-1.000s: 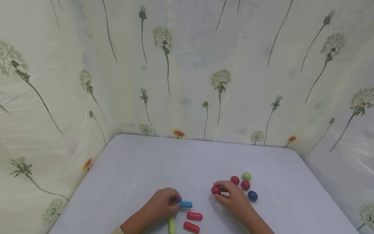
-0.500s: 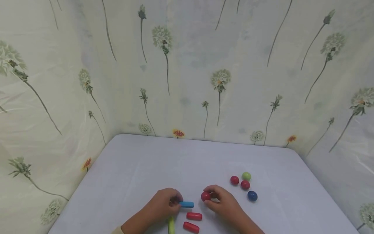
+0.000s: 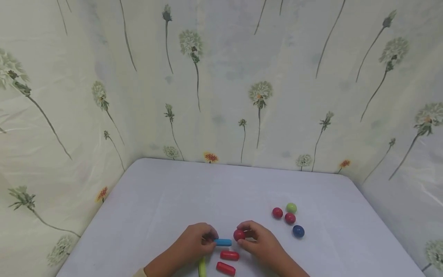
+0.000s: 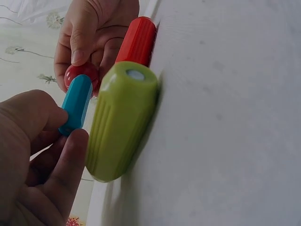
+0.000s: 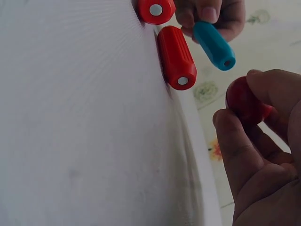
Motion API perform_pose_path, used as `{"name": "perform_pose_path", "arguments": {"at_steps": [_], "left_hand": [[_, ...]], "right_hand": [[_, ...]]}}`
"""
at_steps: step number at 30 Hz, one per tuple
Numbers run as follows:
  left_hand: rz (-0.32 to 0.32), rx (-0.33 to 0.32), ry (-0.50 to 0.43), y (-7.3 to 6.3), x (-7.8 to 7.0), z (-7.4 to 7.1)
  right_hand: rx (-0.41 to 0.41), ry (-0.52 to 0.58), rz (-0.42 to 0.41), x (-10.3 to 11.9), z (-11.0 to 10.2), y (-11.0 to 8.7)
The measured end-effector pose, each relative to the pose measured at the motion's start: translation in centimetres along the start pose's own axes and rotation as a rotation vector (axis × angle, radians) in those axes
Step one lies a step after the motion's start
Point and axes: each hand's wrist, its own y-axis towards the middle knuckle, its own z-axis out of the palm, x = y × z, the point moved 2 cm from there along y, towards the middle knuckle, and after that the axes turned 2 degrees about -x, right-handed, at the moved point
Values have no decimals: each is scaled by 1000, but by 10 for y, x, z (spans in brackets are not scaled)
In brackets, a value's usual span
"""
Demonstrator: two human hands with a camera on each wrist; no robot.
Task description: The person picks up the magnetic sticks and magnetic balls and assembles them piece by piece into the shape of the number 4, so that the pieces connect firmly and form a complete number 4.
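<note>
Carrying red ball [image 3: 238,235] leftward, right hand [image 3: 260,241] pinches it just right of blue rod [image 3: 223,242], left hand [image 3: 195,241] pinching rod's left end. Gap narrowed: pieces near contact, though apart. Red rods [image 3: 230,255] unmoved, nearer.

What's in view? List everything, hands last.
held ball: 1, red, right hand
loose balls: 2, red, table, right side
green ball: 1, lime, beyond those
blue ball: 1, navy, nearer person
held rod: 1, blue, left hand
loose rods: 2, red, between hands
green rod: 1, lime, by left hand
table: 1, white, underneath
backdrop: 1, pale floral, around table
sleeve: 1, beige, left arm
left hand: 1, bare, holds rod
right hand: 1, bare, holds ball
</note>
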Motion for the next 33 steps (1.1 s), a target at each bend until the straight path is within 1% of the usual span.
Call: {"name": "perform_pose_path", "arguments": {"at_steps": [6, 10, 18, 26, 33], "left_hand": [[-21, 13, -7, 0, -1, 1], [-11, 12, -15, 1, -1, 1], [21, -10, -29, -2, -2, -1], [23, -37, -39, -1, 1, -1], [31, -43, -64, 0, 3, 0]], "right_hand": [[25, 31, -20, 1, 3, 0], [32, 38, -18, 1, 4, 0], [43, 55, -17, 3, 4, -2], [55, 76, -19, 2, 5, -3], [63, 88, -13, 1, 4, -3]]}}
